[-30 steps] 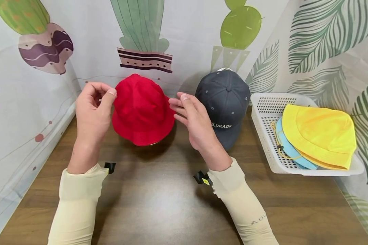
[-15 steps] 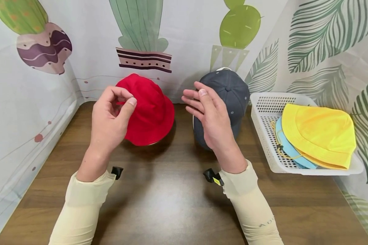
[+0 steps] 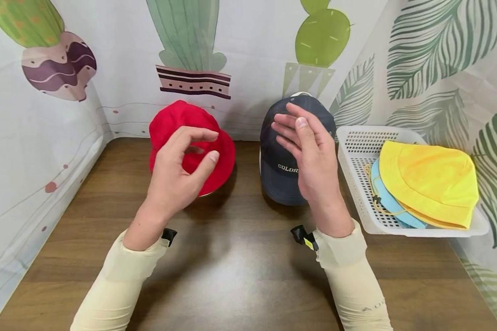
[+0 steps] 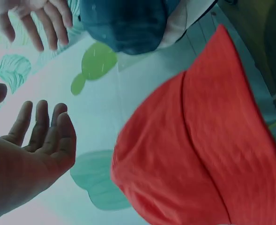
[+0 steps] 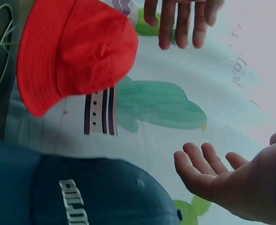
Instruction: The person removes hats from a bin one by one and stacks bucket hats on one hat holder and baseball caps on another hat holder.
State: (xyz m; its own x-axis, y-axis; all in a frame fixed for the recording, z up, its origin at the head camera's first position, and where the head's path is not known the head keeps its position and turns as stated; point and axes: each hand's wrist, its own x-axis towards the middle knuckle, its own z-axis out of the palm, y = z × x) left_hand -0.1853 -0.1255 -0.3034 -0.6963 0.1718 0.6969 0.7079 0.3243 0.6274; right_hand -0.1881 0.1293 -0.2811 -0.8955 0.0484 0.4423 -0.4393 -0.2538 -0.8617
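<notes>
A red bucket hat stands at the back of the wooden table, left of the middle. My left hand hovers in front of it with thumb and fingers apart and nothing between them. Right of it stands a dark navy baseball cap with light lettering, brim toward me. My right hand is raised in front of the cap, fingers loosely extended, and hides part of it. The left wrist view shows the red hat's side apart from the left fingers. The right wrist view shows the right fingers above the cap's crown.
At the right a white perforated basket holds a yellow bucket hat over a light blue one with a yellow cord. Fabric printed with cacti and leaves hangs behind the brown table.
Both hands have moved to the right: the left from beside the red hat to in front of it, the right across the cap. My left thumb and fingers have spread apart. The hats stay put.
</notes>
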